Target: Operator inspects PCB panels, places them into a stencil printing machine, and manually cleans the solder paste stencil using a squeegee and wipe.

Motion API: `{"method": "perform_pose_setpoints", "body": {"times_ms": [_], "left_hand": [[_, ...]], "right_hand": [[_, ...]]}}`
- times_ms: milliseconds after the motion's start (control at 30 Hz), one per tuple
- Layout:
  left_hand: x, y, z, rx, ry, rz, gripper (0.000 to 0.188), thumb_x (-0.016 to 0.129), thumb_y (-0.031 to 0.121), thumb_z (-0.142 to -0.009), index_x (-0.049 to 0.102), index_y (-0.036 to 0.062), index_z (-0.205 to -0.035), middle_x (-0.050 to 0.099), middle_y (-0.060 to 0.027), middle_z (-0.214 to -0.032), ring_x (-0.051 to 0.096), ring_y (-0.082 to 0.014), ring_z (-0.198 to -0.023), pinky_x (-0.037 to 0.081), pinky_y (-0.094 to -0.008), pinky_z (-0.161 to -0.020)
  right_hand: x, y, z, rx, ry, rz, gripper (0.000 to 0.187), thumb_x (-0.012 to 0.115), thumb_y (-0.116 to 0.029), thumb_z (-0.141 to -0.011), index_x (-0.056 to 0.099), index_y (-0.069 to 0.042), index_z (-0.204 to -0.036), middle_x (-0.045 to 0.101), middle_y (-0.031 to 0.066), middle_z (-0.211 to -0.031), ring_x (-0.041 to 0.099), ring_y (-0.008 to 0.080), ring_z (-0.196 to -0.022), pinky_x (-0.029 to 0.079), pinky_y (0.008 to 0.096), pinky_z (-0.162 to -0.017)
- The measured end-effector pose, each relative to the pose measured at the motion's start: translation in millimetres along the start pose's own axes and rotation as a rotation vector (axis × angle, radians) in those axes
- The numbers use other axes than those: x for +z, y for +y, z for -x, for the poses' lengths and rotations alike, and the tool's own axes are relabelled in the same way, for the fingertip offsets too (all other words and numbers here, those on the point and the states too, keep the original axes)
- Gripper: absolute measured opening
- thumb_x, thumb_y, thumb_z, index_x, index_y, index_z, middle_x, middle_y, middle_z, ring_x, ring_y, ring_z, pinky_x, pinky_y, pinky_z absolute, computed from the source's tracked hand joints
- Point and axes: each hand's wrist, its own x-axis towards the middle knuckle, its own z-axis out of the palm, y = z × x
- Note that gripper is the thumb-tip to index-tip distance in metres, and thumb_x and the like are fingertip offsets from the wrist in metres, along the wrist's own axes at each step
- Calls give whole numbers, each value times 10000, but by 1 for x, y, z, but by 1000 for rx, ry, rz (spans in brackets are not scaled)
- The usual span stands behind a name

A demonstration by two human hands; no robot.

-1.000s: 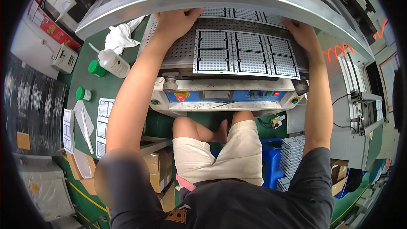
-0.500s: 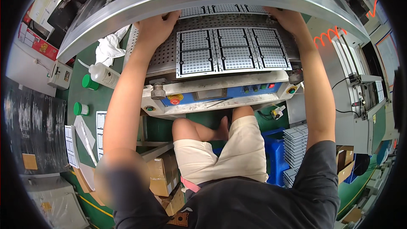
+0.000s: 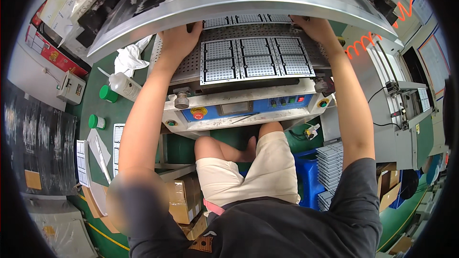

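My left hand (image 3: pixel 180 43) and my right hand (image 3: pixel 315 31) reach under the raised metal frame, one at each end of the far circuit board panel (image 3: pixel 248 19). Each thumb lies close to an end of this panel, and both hands look closed on its edges, though most of the fingers are hidden beneath the frame. Nearer to me, a second white circuit board panel (image 3: pixel 258 57) with black lines and rows of pads rests across the front of the perforated metal bed (image 3: pixel 187 63). Neither hand touches this nearer one.
Above my hands hangs the metal frame (image 3: pixel 239 8) of the machine. A control panel with a red emergency button (image 3: pixel 198 114) faces my knees. On the left stand a white bottle (image 3: pixel 123 86) and green-lidded jars (image 3: pixel 108 94). Stacked boards (image 3: pixel 330 164) sit low on the right.
The whole view has shifted slightly, with the frame and bed appearing a little lower. My hands stay at the ends of the far panel, and the nearer panel keeps its place on the bed.
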Motion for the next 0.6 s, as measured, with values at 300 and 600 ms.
{"method": "perform_pose_setpoints", "body": {"times_ms": [300,600], "left_hand": [[-139,45,94,-111,-63,468,280,604,86,-867,548,-4,-1126,547,-156,-1152,529,-251,-1097,408,-338,-952],[-180,80,251,-414,-331,1136,163,596,99,-871,573,-9,-991,550,-128,-1022,537,-208,-975,428,-332,-891]], "right_hand": [[-54,-72,130,171,376,-424,271,588,-232,-933,590,-5,-1081,542,-20,-734,452,63,-643,370,231,-568],[27,-152,207,454,-196,-1131,235,513,-254,-990,593,-42,-1054,597,10,-774,461,29,-603,315,165,-478]]}}
